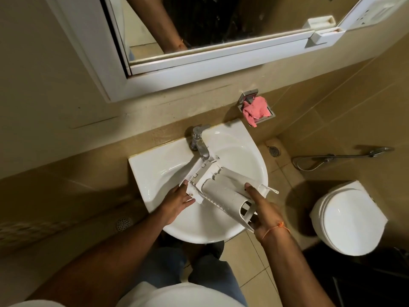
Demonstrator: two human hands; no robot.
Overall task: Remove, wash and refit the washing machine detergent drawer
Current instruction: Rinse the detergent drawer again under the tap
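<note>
Both hands (177, 201) (263, 213) grip drawer (223, 191), its underside hiding compartments.

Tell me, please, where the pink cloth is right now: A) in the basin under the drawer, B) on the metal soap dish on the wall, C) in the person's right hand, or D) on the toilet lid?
B: the pink cloth lies bunched on the wall-mounted metal soap dish, behind the basin.
</note>
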